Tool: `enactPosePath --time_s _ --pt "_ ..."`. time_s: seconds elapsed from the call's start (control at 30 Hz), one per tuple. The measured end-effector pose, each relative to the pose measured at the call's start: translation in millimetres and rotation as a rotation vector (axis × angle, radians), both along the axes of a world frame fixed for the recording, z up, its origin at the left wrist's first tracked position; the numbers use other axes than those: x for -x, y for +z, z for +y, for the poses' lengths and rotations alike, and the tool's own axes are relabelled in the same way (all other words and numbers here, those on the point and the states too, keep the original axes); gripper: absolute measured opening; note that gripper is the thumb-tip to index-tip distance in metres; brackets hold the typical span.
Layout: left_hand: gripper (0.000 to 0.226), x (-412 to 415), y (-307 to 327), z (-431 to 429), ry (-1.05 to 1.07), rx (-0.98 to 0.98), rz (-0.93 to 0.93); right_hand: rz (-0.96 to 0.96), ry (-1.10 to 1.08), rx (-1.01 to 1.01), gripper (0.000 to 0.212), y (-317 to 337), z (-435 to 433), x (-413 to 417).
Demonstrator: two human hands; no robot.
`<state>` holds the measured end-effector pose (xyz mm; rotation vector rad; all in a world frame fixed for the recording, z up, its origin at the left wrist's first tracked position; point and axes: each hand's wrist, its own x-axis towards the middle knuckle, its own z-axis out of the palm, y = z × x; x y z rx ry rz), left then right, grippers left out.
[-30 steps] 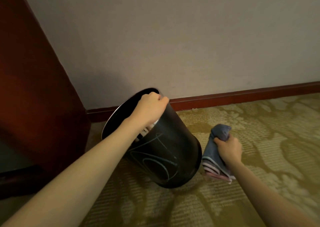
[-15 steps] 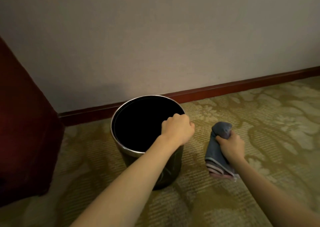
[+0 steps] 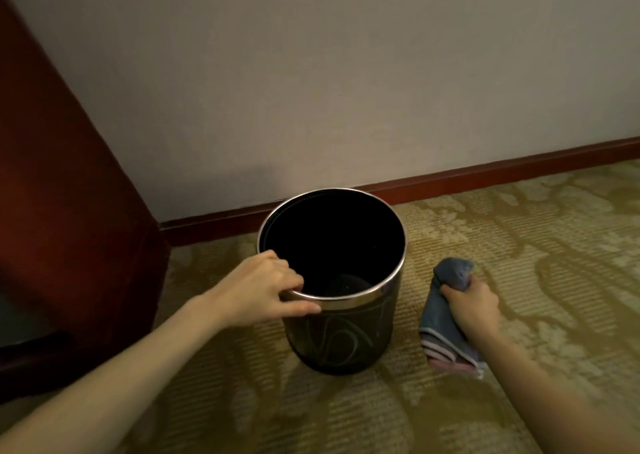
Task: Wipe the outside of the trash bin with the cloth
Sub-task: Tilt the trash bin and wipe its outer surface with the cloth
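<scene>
Two hands: left hand [image 3: 263,289] gripping trash bin [image 3: 341,332] rim; right hand [image 3: 472,306] clutching cloth [image 3: 443,318] beside bin

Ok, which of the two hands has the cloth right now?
The right hand: it is closed around the bunched blue cloth, beside the trash bin and apart from it. The left hand grips the bin's metal rim instead.

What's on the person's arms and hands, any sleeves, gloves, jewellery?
Nothing visible. The left hand and right hand are bare, no gloves, rings or watch seen. Both forearms are uncovered to the frame edge, so no sleeves show. No markings or straps either.
</scene>
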<state>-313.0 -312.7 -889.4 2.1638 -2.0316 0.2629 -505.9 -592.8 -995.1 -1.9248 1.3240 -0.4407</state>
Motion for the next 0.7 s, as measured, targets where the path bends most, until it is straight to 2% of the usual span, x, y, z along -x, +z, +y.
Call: enactPosePath --time_s 0.23,0.37,0.6,0.7 --pt "0.059 -6 -10 -4 0.045 0.127 -0.127 -0.029 0.136 -0.031 0.02 3 10 -3" --pt "0.063 12 -11 -7 0.107 0.171 -0.116 -0.044 0.129 -0.05 0.019 6 11 -5" --pt "0.054 28 3 -5 0.45 0.393 0.184 -0.035 0.038 -0.046 0.022 14 15 -27" --pt "0.062 7 13 13 0.602 0.464 0.294 -0.06 0.038 -0.074 0.023 20 17 -42"
